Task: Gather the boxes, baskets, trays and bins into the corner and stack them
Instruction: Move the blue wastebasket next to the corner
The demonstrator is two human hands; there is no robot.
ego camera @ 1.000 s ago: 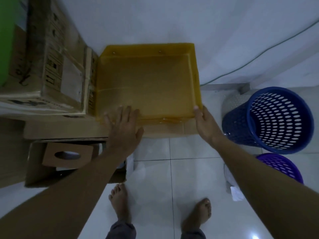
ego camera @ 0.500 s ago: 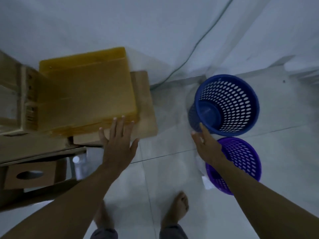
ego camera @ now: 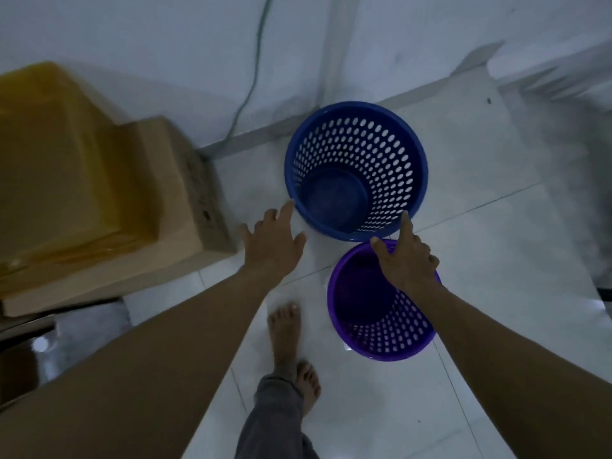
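Left fingers: the fingers (ego camera: 285, 212) of the left hand (ego camera: 271, 241) are straight and spread and hold nothing. The forefinger tip is at the near-left rim of the blue basket (ego camera: 384, 150); whether it touches cannot be told.
Right fingers: the fingers (ego camera: 406, 228) of the right hand (ego camera: 405, 261) are loosely spread and hold nothing. The forefinger points at the basket's near-right rim, touching it or just short.
Blue basket: just beyond both sets of fingers, upright and empty on the floor (ego camera: 490, 246), close to the wall (ego camera: 132, 44).
Purple basket (ego camera: 394, 329): under the right palm, upright and empty. Its far rim meets the blue one's near rim in this view.
Yellow tray (ego camera: 59, 167): well to the left of the left fingers, lying on a cardboard box (ego camera: 180, 183) against the wall.
Done, as I judge it: the tray and box look stacked in their place.
Left to do: both baskets stand loose, not nested and apart from that stack. The blue one looks about to be gripped from two sides.
Further out: a cable (ego camera: 252, 84) runs down the wall, and bare feet (ego camera: 285, 332) stand nearer than the hands.
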